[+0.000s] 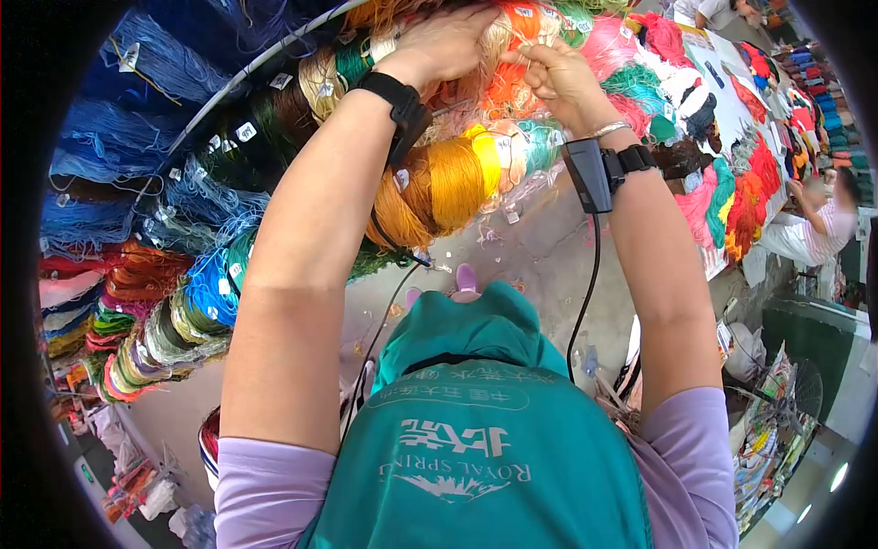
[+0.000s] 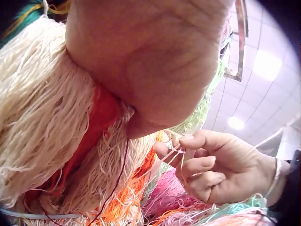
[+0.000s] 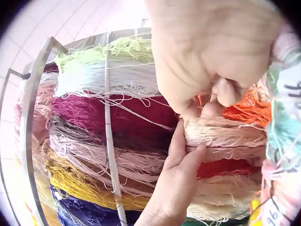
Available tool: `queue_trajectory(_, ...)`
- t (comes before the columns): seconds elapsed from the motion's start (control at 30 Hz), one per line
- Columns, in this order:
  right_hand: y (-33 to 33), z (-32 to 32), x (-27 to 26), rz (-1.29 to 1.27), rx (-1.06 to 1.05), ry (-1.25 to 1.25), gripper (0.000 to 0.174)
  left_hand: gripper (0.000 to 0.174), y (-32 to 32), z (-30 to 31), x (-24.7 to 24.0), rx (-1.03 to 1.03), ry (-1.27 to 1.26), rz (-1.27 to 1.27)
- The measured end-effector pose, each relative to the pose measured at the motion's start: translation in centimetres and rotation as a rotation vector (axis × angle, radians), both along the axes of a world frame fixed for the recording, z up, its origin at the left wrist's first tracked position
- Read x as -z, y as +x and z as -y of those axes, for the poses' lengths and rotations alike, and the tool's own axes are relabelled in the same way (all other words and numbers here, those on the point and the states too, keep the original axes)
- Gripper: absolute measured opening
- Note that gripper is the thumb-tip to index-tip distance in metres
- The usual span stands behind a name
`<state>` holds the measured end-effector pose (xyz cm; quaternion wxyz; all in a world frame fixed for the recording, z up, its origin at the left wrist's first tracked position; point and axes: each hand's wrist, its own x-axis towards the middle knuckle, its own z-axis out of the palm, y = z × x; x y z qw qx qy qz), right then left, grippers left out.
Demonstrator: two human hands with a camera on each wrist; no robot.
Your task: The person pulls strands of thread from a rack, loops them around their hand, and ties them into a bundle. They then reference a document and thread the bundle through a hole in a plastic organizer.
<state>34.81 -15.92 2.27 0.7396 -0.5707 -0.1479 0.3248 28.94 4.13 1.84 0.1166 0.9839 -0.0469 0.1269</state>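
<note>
My right hand [image 1: 555, 78] pinches a few thin cream threads [image 2: 175, 149] between thumb and forefinger, its other fingers curled. The threads run toward a hanging skein of cream thread [image 3: 221, 134]. My left hand [image 1: 439, 46] lies at that skein, thumb on its near face and forefinger along its side in the right wrist view [image 3: 171, 181]. A red skein [image 3: 225, 168] and a thicker off-white skein [image 2: 42, 108] hang on one side of it, an orange skein [image 3: 249, 108] on the other. One dark red strand [image 2: 117, 179] crosses the cream threads.
Yellow and gold skeins [image 1: 448, 183] hang in front of me, blue ones [image 1: 101, 174] to the left. A metal rack frame [image 3: 30, 122] and a white rod [image 3: 109, 132] stand by the skeins. At the right, another person [image 1: 823, 220] is beside a table of yarn; a fan [image 1: 791, 398] stands lower.
</note>
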Motion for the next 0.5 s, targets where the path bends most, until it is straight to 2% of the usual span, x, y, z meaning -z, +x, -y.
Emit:
queue_trajectory(0.2, -0.55, -0.17, -0.42, 0.032, 0.054, -0.131, 0.016, 0.062, 0.17, -0.05, 0.06, 0.005, 0.011, 0.018)
queue_trajectory(0.4, -0.80, -0.22, -0.51, 0.085, 0.075, -0.155, 0.018, 0.062, -0.03, 0.09, -0.08, 0.000, 0.008, 0.029)
queue_trajectory(0.5, -0.84, -0.53, -0.36, 0.108, 0.103, -0.182, 0.019, 0.062, -0.38, 0.70, -0.61, -0.061, -0.005, -0.029)
